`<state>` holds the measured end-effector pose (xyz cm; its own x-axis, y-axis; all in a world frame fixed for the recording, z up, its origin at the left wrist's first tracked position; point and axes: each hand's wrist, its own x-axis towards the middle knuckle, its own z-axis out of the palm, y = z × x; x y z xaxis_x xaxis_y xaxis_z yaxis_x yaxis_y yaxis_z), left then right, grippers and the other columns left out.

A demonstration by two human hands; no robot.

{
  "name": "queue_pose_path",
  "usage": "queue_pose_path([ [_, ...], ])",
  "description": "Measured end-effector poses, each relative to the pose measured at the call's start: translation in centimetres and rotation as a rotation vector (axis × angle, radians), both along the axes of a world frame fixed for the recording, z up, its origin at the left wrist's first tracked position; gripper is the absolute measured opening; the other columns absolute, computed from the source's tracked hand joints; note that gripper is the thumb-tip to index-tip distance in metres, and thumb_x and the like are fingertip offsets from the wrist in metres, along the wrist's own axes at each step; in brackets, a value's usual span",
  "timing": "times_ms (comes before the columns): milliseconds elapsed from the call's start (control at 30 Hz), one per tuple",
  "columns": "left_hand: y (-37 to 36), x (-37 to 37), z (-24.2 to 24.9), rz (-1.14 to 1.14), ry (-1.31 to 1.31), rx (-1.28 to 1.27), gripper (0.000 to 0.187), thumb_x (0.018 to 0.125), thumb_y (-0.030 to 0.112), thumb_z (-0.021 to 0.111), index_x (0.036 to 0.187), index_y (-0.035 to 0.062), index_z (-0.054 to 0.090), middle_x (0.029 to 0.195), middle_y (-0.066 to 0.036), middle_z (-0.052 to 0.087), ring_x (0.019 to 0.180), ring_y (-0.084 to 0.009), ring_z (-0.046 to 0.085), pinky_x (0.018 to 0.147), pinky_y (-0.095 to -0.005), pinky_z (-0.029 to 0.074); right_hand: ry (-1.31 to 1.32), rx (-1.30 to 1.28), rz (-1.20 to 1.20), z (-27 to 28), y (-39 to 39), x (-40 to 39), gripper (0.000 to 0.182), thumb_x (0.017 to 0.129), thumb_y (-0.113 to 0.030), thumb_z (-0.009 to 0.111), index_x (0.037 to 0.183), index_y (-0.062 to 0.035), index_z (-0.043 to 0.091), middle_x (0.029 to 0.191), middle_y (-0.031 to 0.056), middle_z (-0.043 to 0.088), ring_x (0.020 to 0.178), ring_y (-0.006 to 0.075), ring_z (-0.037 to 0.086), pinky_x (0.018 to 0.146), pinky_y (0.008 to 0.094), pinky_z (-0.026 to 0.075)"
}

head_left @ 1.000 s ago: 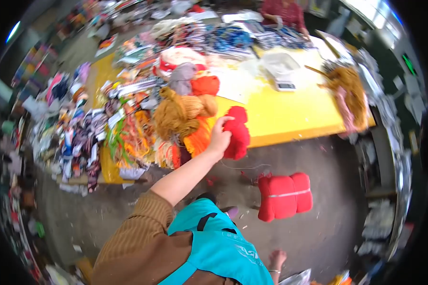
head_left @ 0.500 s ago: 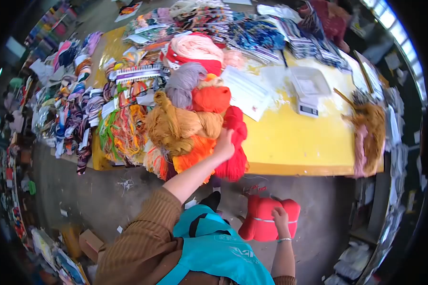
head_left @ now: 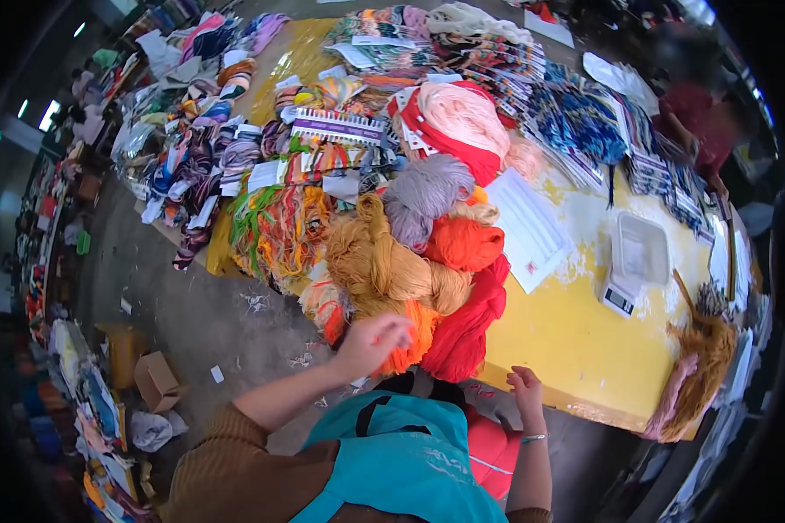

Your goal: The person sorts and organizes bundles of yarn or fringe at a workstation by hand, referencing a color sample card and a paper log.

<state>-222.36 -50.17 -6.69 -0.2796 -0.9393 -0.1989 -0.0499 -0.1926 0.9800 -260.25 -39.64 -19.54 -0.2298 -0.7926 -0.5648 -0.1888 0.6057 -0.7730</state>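
Observation:
My left hand (head_left: 373,346) is beside the bright orange skein (head_left: 417,336) at the table's front edge. Its fingers are loosely bent and apart, with small red specks showing among them that I cannot make out. My right hand (head_left: 526,394) is raised at the front edge, fingers apart and holding nothing visible. Near the hands lie a crimson yarn skein (head_left: 467,331), a large tan skein (head_left: 392,266), a red-orange skein (head_left: 465,244) and a grey-lilac skein (head_left: 423,196). Below the right forearm sits a red cushioned stool (head_left: 493,449), partly hidden by my apron.
The yellow table (head_left: 558,349) bears a paper sheet (head_left: 528,228), a scale with a clear tray (head_left: 641,253) and brown yarn (head_left: 706,366). Multicoloured skeins (head_left: 279,227) crowd its left side. Another person (head_left: 702,122) is at the far right. A cardboard box (head_left: 155,382) stands on the floor.
My left hand has left the crimson skein and moved left, toward the orange one. My right hand has risen from above the stool to the table edge. The view has turned and moved closer.

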Motion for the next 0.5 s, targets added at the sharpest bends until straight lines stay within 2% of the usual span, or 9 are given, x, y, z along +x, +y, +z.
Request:
queue_pose_path([
  [67,-2.1,1.9,0.3,0.27,0.066,0.012,0.018,0.099,0.008,0.049,0.106,0.0004,0.062,0.083,-0.006,0.064,0.074,-0.0118,0.063,0.07,-0.0263,0.054,-0.063,0.069,-0.05,0.0,-2.5,-0.8,0.028,0.091,-0.02,0.06,0.115,-0.0043,0.062,0.094,0.0055,0.069,0.084,0.014,0.066,0.068,0.0251,0.052],
  [133,-5.3,4.1,0.9,0.565,-0.111,-0.008,0.014,0.098,0.011,0.053,0.103,0.0021,0.063,0.081,-0.003,0.061,0.07,-0.0087,0.058,0.065,-0.023,0.049,-0.142,0.122,-0.162,0.6,-5.1,-1.6,0.031,0.091,-0.021,0.059,0.118,-0.0043,0.06,0.097,0.0064,0.068,0.086,0.0152,0.067,0.068,0.026,0.052],
  [167,-7.0,5.9,-1.0,0.648,-0.133,-0.102,0.014,0.097,0.011,0.054,0.104,0.0028,0.063,0.08,-0.002,0.06,0.067,-0.0075,0.055,0.06,-0.0222,0.045,-0.191,0.13,-0.201,0.3,-6.3,-2.2,0.034,0.092,-0.023,0.058,0.12,-0.0057,0.058,0.104,0.0074,0.067,0.092,0.0172,0.066,0.072,0.0319,0.054],
  [200,-8.8,7.8,-3.2,0.725,-0.156,-0.197,0.015,0.096,0.012,0.056,0.105,0.0034,0.063,0.078,-0.001,0.059,0.064,-0.0063,0.051,0.056,-0.0213,0.041,-0.207,0.133,-0.257,-0.2,-7.7,-2.9,0.034,0.092,-0.023,0.058,0.121,-0.0065,0.057,0.105,0.0076,0.067,0.092,0.0178,0.065,0.073,0.035,0.054],
  [267,-12.0,10.7,-6.0,0.813,-0.222,-0.099,0.016,0.096,0.014,0.057,0.106,0.004,0.063,0.078,0.002,0.057,0.065,-0.0053,0.049,0.056,-0.0211,0.04,-0.182,0.13,-0.318,-2.1,-10.6,-4.6,0.035,0.09,-0.025,0.06,0.121,-0.0088,0.056,0.102,0.006,0.064,0.092,0.0183,0.063,0.077,0.0415,0.053],
  [333,-14.2,13.3,-9.4,0.768,-0.277,-0.066,0.018,0.095,0.015,0.058,0.108,0.004,0.063,0.08,0.003,0.057,0.067,-0.0045,0.049,0.056,-0.0204,0.039,-0.258,0.097,-0.414,-4.0,-13.7,-6.1,0.036,0.088,-0.027,0.062,0.12,-0.0098,0.056,0.103,0.006,0.061,0.093,0.0193,0.059,0.076,0.0412,0.052],
  [367,-14.6,13.3,-8.9,0.747,-0.407,-0.133,0.019,0.095,0.014,0.058,0.111,0.0041,0.063,0.082,0.004,0.058,0.069,-0.0043,0.049,0.058,-0.0198,0.039,-0.262,0.115,-0.457,-4.1,-15.4,-6.4,0.038,0.087,-0.027,0.064,0.12,-0.0104,0.056,0.105,0.0067,0.059,0.095,0.0204,0.058,0.077,0.0424,0.052],
  [400,-14.6,12.3,-7.7,0.793,-0.364,-0.151,0.022,0.095,0.009,0.055,0.115,0.0001,0.061,0.109,-0.008,0.064,0.104,-0.0163,0.059,0.091,-0.0284,0.046,-0.268,0.132,-0.498,-4.1,-17.4,-6.2,0.039,0.086,-0.028,0.066,0.12,-0.011,0.056,0.107,0.0074,0.058,0.098,0.0214,0.057,0.078,0.0437,0.051],
  [500,-12.9,6.5,-2.1,0.858,-0.403,-0.514,0.021,0.095,0.002,0.052,0.114,-0.0024,0.059,0.114,-0.01,0.061,0.107,-0.0195,0.058,0.095,-0.0302,0.045,-0.035,0.072,-0.411,-8.1,-22.6,-6.0,0.055,0.081,-0.029,0.072,0.128,-0.0094,0.052,0.12,0.0116,0.056,0.108,0.0273,0.053,0.088,0.0485,0.048],
])
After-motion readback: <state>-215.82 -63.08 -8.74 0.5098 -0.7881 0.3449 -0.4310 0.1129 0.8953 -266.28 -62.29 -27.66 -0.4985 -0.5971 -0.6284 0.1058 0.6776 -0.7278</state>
